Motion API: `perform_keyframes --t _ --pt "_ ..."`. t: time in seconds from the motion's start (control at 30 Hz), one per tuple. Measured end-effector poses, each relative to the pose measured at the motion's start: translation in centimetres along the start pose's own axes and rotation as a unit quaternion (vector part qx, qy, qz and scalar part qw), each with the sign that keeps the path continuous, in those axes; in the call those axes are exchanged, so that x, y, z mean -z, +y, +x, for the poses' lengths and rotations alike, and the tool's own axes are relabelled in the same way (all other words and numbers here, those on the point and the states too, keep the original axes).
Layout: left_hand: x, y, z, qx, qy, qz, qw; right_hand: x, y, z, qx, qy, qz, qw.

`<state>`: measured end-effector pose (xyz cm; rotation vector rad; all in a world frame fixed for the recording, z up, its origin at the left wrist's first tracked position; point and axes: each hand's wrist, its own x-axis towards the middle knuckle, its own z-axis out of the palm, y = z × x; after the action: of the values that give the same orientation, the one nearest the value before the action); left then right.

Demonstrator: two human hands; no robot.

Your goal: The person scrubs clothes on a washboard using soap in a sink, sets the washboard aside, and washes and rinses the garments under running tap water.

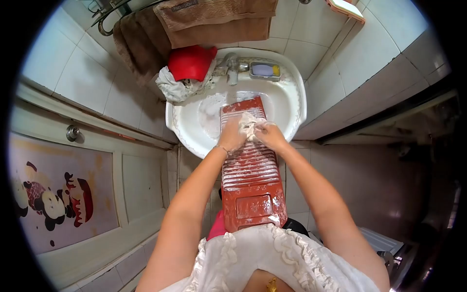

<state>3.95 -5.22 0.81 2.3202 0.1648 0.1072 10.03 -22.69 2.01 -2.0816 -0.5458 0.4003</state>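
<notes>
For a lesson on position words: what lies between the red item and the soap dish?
The tap, on the sink's back ledge, stands between the red item and soap dish in the head view.

A glossy, ridged red plastic washboard [253,180] is shown, wet and soap-streaked. The sink [289,104] is finished in smooth, shiny white. Soft, matt brown cloth is seen in the towels [214,22]; crumpled wet fabric [250,125] is held.

Brown towels [216,22] above; door [141,190] left.

The washboard [253,171] is brick red, the basin [287,104] white, and the hanging towels [216,22] brown.
</notes>
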Motion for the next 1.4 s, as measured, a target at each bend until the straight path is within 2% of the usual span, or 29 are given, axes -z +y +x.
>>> perform_keyframes --t 0.03,0.1,0.13,0.2,0.27,0.3,0.37,0.4,0.43,0.47,0.5,0.53,0.57,0.63,0.73,0.77,0.9,0.97,1.0,1.03,1.07,1.1,1.13,1.2,1.23,1.27,1.3,1.37,1.4 --pt "-3.0 -3.3 0.1 0.012 -0.062 0.052 0.997 -1.9 3.3 0.8 0.119 0.064 -0.141 0.981" --pt "-4.5 -2.3 -1.1 -0.014 -0.032 0.13 0.991 -3.9 2.6 -0.1 0.15 0.126 -0.207 0.959" --pt "-3.7 -1.3 -1.1 -0.006 -0.071 0.082 0.994 -4.6 2.2 -0.3 0.179 0.182 -0.267 0.929" --pt "-0.8 2.0 -4.9 -0.001 -0.145 -0.021 0.989 -3.2 0.1 -2.3 0.046 0.008 -0.163 0.986" --pt "1.1 3.4 -9.8 -0.099 -0.148 -0.002 0.984 -1.1 -2.0 -5.8 0.063 -0.047 -0.122 0.989" --pt "1.1 3.5 -12.0 -0.173 -0.137 0.063 0.973 0.0 -3.5 -7.2 0.017 -0.098 -0.099 0.99" --pt "1.0 3.8 -12.0 -0.149 -0.145 0.045 0.977 -0.4 -3.2 -8.6 0.096 -0.094 -0.122 0.983" --pt "0.7 3.9 -11.5 -0.131 -0.145 0.032 0.98 -1.9 -0.3 -7.3 0.142 -0.065 -0.215 0.964" --pt "0.1 3.3 -9.5 -0.102 -0.121 0.076 0.985 -3.0 2.4 -4.6 0.193 -0.032 -0.305 0.932" --pt "-0.8 2.1 -6.4 -0.074 -0.094 0.122 0.985 -3.2 2.0 -1.4 0.132 0.04 -0.28 0.95" --pt "-2.3 0.1 -3.8 -0.062 0.007 0.114 0.992 -3.4 1.4 1.1 0.067 0.109 -0.251 0.96" --pt "-3.6 -0.8 -1.7 -0.048 0.117 0.154 0.98 -3.7 1.7 2.1 0.068 0.104 -0.249 0.96" --pt "-4.4 -1.7 -1.0 -0.042 0.115 0.156 0.98 -4.3 2.0 2.7 0.047 0.056 -0.257 0.964" --pt "-4.4 -1.8 -1.4 -0.048 -0.007 0.097 0.994 -4.3 1.8 1.2 0.003 -0.06 -0.228 0.972" --pt "0.4 3.4 -8.9 -0.073 -0.182 -0.01 0.981 -1.5 -0.1 -8.4 0.163 -0.049 -0.105 0.98" --pt "1.3 4.7 -11.8 -0.116 -0.172 0.02 0.978 0.1 -1.2 -11.0 0.158 -0.132 -0.126 0.97" --pt "0.1 2.2 -10.2 -0.102 -0.203 0.062 0.972 -0.4 1.0 -6.0 0.238 -0.191 -0.191 0.933" --pt "0.2 1.1 -2.2 0.019 -0.219 0.099 0.97 -2.7 2.8 1.2 0.18 -0.098 -0.238 0.949" --pt "-0.4 0.0 0.5 0.091 -0.206 0.071 0.972 -4.7 3.7 5.2 0.175 0.036 -0.29 0.94" --pt "-2.4 -1.6 2.2 0.078 -0.131 0.114 0.982 -6.2 4.5 7.3 0.169 0.166 -0.336 0.912" --pt "-2.6 -1.8 3.1 0.062 -0.055 0.162 0.983 -6.2 4.2 7.1 0.174 0.159 -0.337 0.912" --pt "-2.4 -2.2 2.8 0.088 -0.107 0.09 0.986 -5.8 3.8 7.1 0.131 0.066 -0.282 0.948" --pt "-1.6 -1.2 0.1 0.047 -0.114 0.056 0.991 -5.1 3.1 6.1 0.082 -0.037 -0.227 0.97" --pt "-0.1 0.9 -5.4 -0.032 -0.135 -0.016 0.99 -2.5 1.4 -1.5 0.177 -0.078 -0.161 0.968" --pt "2.1 2.9 -8.8 -0.132 -0.112 -0.039 0.984 -1.2 0.5 -5.3 0.221 -0.103 -0.128 0.961" --pt "1.6 3.3 -12.0 -0.181 -0.13 0.016 0.975 0.1 -0.8 -8.3 0.226 -0.121 -0.132 0.957" --pt "2.6 4.5 -12.7 -0.15 -0.173 -0.035 0.973 0.8 -1.9 -10.0 0.162 -0.182 -0.154 0.957" --pt "0.1 1.3 -11.7 -0.205 -0.129 -0.007 0.97 -0.5 1.0 -6.1 0.237 -0.172 -0.17 0.941" --pt "0.8 1.2 -8.7 -0.12 -0.185 0.014 0.975 -1.2 2.4 -3.4 0.248 -0.166 -0.176 0.938"
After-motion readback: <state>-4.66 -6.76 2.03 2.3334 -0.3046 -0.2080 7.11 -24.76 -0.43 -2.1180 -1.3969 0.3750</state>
